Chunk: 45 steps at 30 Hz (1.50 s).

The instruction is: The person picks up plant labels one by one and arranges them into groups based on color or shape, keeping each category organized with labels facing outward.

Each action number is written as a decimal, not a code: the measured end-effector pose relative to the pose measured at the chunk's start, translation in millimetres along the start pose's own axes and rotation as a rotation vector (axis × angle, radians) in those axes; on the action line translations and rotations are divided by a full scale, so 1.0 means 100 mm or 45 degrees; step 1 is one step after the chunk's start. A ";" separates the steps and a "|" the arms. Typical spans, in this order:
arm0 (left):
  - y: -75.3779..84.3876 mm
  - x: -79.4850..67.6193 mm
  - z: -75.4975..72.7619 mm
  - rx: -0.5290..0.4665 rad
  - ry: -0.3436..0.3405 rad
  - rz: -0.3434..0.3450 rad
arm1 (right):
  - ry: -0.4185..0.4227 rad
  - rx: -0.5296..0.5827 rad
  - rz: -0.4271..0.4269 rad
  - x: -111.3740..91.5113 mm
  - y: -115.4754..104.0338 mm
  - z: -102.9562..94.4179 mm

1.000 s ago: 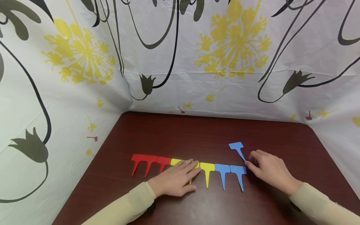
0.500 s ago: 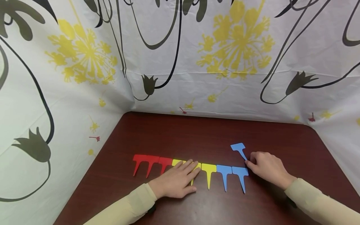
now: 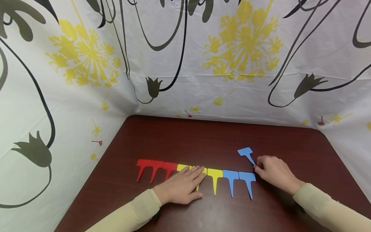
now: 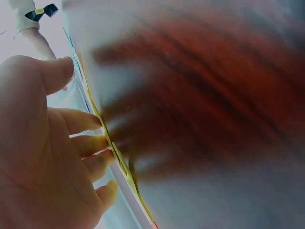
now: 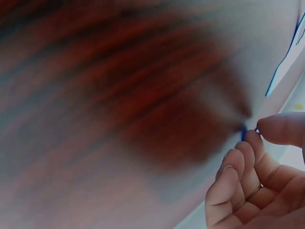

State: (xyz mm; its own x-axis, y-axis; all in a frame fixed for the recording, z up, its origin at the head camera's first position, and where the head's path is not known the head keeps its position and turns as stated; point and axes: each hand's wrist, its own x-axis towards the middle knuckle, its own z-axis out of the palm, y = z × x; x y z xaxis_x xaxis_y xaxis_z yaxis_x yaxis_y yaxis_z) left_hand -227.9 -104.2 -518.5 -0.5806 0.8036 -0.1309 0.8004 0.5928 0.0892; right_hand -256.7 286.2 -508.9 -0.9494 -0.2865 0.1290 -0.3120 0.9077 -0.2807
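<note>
A blue T-shaped plant label [image 3: 245, 151] lies tilted behind the right end of a row of similar labels. My right hand [image 3: 275, 172] pinches its pointed stem end between thumb and index finger; the right wrist view shows the pinch and a bit of blue stem [image 5: 244, 132]. The row runs left to right: three red labels [image 3: 157, 163], three yellow labels [image 3: 215, 173], two blue labels [image 3: 230, 174], heads side by side and stems toward me. Palm down with fingers straight, my left hand [image 3: 179, 186] rests on the yellow labels, partly hiding two of them and a red stem.
A dark red-brown table [image 3: 203, 135] with rounded far corners bears the row. Patterned white cloth [image 3: 185, 87] rises behind it and at both sides. Dark bands sit at both wrists, and the left wrist view shows the one on the right wrist [image 4: 40, 12].
The head view has shifted slightly. My right wrist has drawn a little to the left while the pinch on the blue plant label stays. My left hand has kept its place on the row.
</note>
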 end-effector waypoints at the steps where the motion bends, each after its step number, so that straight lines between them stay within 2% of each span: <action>1: 0.00 0.00 0.00 0.000 0.000 0.000 | 0.006 0.000 -0.006 0.00 0.00 -0.01; 16: -0.04 0.01 -0.01 -0.019 -0.008 0.004 | 0.066 -0.014 -0.068 -0.01 -0.02 -0.25; 35: -0.07 0.03 -0.04 -0.019 -0.012 0.011 | 0.088 -0.069 -0.048 -0.38 0.02 -0.43; 45: -0.04 0.03 -0.08 -0.043 -0.031 -0.006 | 0.067 -0.082 0.002 -0.58 0.00 -0.39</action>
State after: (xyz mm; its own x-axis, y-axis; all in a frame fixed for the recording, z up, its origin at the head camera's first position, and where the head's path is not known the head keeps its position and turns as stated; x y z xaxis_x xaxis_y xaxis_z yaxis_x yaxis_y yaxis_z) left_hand -234.0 -103.8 -511.4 -0.5804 0.7994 -0.1554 0.7918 0.5985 0.1217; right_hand -199.9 315.1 -479.7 -0.9462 -0.2697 0.1786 -0.3056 0.9265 -0.2198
